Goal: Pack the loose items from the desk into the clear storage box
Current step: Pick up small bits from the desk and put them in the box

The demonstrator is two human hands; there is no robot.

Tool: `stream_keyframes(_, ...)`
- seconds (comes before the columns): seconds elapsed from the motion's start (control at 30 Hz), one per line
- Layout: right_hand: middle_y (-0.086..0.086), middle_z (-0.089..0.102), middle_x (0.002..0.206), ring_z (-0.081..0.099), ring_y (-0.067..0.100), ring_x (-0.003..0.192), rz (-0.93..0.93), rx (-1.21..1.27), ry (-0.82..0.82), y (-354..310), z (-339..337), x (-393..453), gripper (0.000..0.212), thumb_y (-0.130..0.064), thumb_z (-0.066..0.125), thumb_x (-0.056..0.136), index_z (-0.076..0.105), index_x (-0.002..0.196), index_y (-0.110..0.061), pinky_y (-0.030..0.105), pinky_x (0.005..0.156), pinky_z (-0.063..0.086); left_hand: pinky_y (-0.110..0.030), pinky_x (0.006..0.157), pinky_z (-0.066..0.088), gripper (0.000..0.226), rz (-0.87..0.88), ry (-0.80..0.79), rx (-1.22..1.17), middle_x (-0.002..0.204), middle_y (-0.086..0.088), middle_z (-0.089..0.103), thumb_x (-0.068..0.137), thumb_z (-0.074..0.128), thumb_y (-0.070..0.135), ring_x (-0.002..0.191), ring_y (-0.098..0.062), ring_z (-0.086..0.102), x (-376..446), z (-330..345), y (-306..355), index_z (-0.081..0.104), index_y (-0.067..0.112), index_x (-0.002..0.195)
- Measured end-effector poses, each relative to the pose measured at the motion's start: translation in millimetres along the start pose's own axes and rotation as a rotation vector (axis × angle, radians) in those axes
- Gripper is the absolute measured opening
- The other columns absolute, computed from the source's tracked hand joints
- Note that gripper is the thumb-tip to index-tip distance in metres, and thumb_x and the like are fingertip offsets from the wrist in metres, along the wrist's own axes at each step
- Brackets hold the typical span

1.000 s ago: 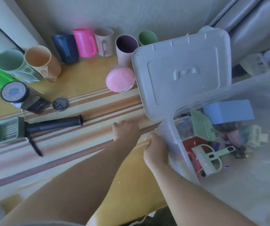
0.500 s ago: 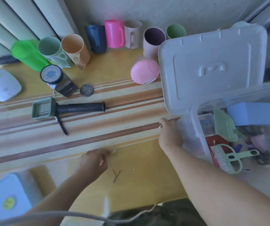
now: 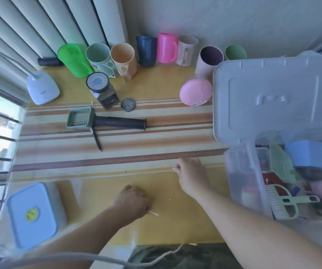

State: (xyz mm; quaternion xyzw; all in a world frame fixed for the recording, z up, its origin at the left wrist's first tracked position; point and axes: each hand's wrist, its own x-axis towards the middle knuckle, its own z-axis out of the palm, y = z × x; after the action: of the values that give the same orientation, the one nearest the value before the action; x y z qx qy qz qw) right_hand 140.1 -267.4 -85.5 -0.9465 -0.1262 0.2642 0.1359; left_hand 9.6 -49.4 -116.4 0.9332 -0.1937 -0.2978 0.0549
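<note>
Since half a second earlier, both hands had shifted: the right hand (image 3: 190,172) had let go of the clear storage box (image 3: 239,171) and come left onto the tabletop (image 3: 175,133), while the left hand (image 3: 132,199) had slid toward the lower centre of the frame, where a small wire clip seen before no longer showed. A thin pale stick, perhaps a cotton swab (image 3: 153,213), poked out from under the left fingers, which were curled shut over it; whether they truly pinched it could not be told. The right fingers were loosely curled with something tiny and white at their tips, too small to name, and their grip could not be judged either.

At the right edge of the frame the box stood open, its white lid (image 3: 272,98) propped up behind it, already holding a green brush (image 3: 284,202), a blue block (image 3: 313,154) and other bits. Left unpacked in the middle of the frame were the green scoop (image 3: 80,118), the black handle (image 3: 120,123), a thin pen (image 3: 96,139) and a round dark disc (image 3: 128,104), with a jar (image 3: 101,89) and a row of cups behind them along the top.

The change suggested the person was gathering the smallest scraps near the front edge first; the larger items remained to be carried across to the box.
</note>
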Motion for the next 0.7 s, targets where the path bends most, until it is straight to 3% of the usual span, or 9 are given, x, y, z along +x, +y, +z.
stream_keyframes(0.13,-0.017,0.064,0.084,0.046,0.017,0.098,-0.027,0.111,-0.043,-19,11,-16,0.016,-0.036,0.057,0.105,0.063,0.094,-0.028,0.038,0.077,0.039,-0.030,0.058,0.052,0.035,-0.087,0.107,0.031,0.080,0.007,0.059,0.052,0.091,0.057,0.073,-0.021,0.064,-5,4,-4,0.070,0.033,0.065)
stream_keyframes(0.2,-0.018,0.067,0.090,0.054,0.012,0.098,-0.030,0.199,-0.091,-22,13,-20,0.006,-0.037,0.064,0.101,0.067,0.103,-0.032,0.037,0.083,0.044,-0.034,0.061,0.053,0.032,-0.187,0.171,-0.008,0.086,0.003,0.060,0.058,0.092,0.051,0.077,-0.024,0.063,-7,0,-5,0.069,0.032,0.069)
stream_keyframes(0.3,-0.016,0.069,0.101,0.063,0.012,0.096,-0.049,0.275,-0.203,-28,11,-20,0.013,-0.030,0.068,0.099,0.069,0.112,-0.029,0.036,0.086,0.053,-0.036,0.075,0.047,0.017,-0.379,0.196,-0.192,0.098,0.004,0.066,0.094,0.065,0.045,0.092,-0.027,0.066,-8,-12,-6,0.066,0.029,0.096)
stream_keyframes(0.33,-0.015,0.068,0.102,0.064,0.013,0.095,-0.048,0.290,-0.226,-31,10,-20,0.013,-0.027,0.068,0.099,0.070,0.112,-0.027,0.036,0.085,0.054,-0.035,0.075,0.044,0.018,-0.460,0.173,-0.275,0.101,0.004,0.066,0.100,0.055,0.045,0.096,-0.026,0.065,-7,-16,-7,0.064,0.029,0.103)
stream_keyframes(0.4,-0.015,0.067,0.102,0.065,0.013,0.092,-0.052,0.300,-0.228,-36,10,-19,0.013,-0.025,0.068,0.099,0.070,0.112,-0.026,0.035,0.081,0.056,-0.033,0.071,0.043,0.018,-0.551,0.163,-0.465,0.101,0.003,0.066,0.101,0.054,0.043,0.096,-0.026,0.064,-3,-18,-11,0.064,0.029,0.106)
stream_keyframes(0.5,-0.014,0.070,0.103,0.064,0.012,0.088,-0.077,0.294,-0.200,-43,12,-17,0.014,-0.027,0.070,0.097,0.069,0.111,-0.027,0.035,0.077,0.055,-0.031,0.067,0.043,0.015,-0.577,0.190,-0.527,0.096,0.003,0.066,0.098,0.058,0.042,0.091,-0.024,0.064,5,-21,-9,0.066,0.030,0.101)
stream_keyframes(0.7,-0.012,0.068,0.106,0.056,0.016,0.105,-0.187,0.209,-0.151,-57,25,-14,0.013,-0.027,0.070,0.098,0.070,0.111,-0.027,0.036,0.084,0.050,-0.037,0.077,0.055,0.021,-0.565,0.146,-0.583,0.103,0.002,0.052,0.091,0.067,0.039,0.091,-0.025,0.062,2,-15,-11,0.064,0.024,0.106)
